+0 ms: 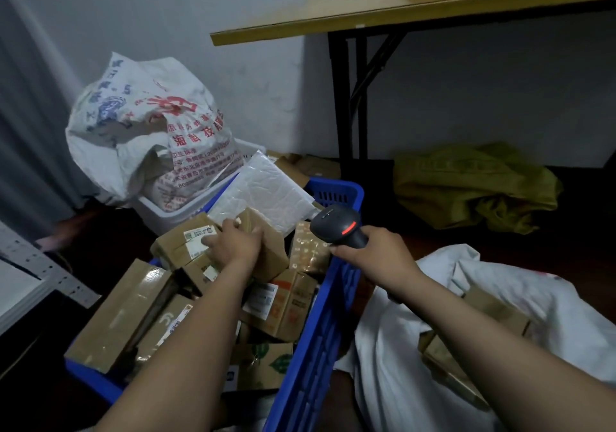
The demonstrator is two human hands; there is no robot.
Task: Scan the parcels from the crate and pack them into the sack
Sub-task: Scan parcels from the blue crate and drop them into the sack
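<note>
Two bare forearms stretch out from the bottom of the view, well apart, each with its own job. The left hand (233, 245) is down in the blue crate (333, 298), on top of the heap. Its fingers bend over the far edge of a labelled parcel (186, 245) and its thumb lies by the white label, so it grips that box from above. That looks like a sensible pick, since the box sits highest and its label faces up, ready to be read.

The right hand (373, 251) hangs just over the crate's right rim, wrapped tight round the handle of a dark scanner (340, 225). A red light glows on the scanner's head, which tips down and left toward the parcels. My read is that it's held close so the beam can meet the label once the box lifts clear.

The crate is full of brown cartons at all angles, with a white bubble mailer (263, 191) lying across the far end. The white sack (433, 348) slumps right beside the crate under the right arm, its mouth open and a few packed parcels (496, 311) showing inside. That keeps it a short swing from scan to drop.

Beyond the crate, a printed sack (150, 124) bulges out of a white basket. An olive bag (473, 185) lies crumpled under the yellow table (400, 1). I judge plenty of scanning is left.
</note>
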